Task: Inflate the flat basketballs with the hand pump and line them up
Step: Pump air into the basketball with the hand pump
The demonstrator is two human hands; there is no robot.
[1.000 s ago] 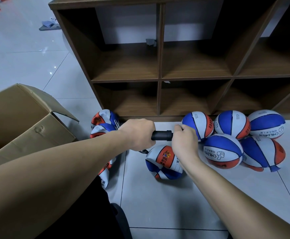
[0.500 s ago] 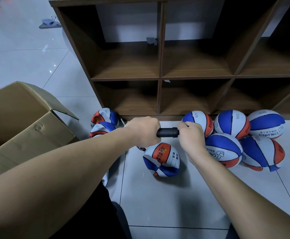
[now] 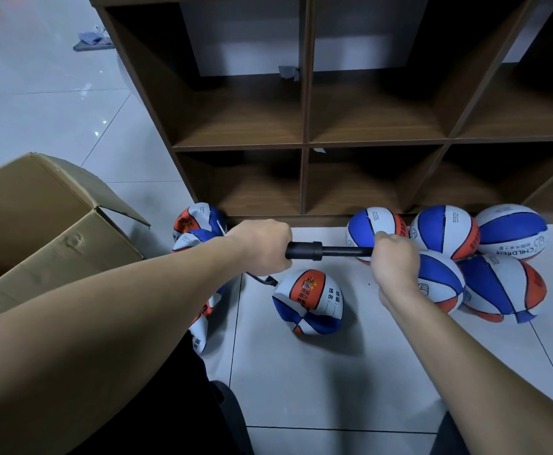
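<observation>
1. The step in hand is pumping. The left hand (image 3: 262,246) has its fingers clamped round the barrel of the black hand pump (image 3: 314,250), and the right hand (image 3: 395,262) is closed on the handle end, with a stretch of thin rod showing between the two.
2. The ball being filled, a half-flat basketball (image 3: 308,302), lies on the tiled floor (image 3: 301,389) just below the pump, puckered and creased. A short black hose (image 3: 262,280) runs from under the left hand to its upper left side.
3. The next move, as I judge it, calls for pushing the handle back toward the barrel while holding the barrel steady, so the hose does not tug loose from the ball.
4. Five round, firm basketballs (image 3: 446,232) sit in a loose cluster right of the pump, against the foot of the wooden shelf unit (image 3: 304,144); they look bunched, not yet lined up.
5. Left of the pump, flat basketballs (image 3: 196,221) are stacked, partly hidden behind the left forearm, so their count is unclear.
6. The needle and valve cannot be made out. The cardboard box (image 3: 48,224), further left, is cut off by the frame edge.
</observation>
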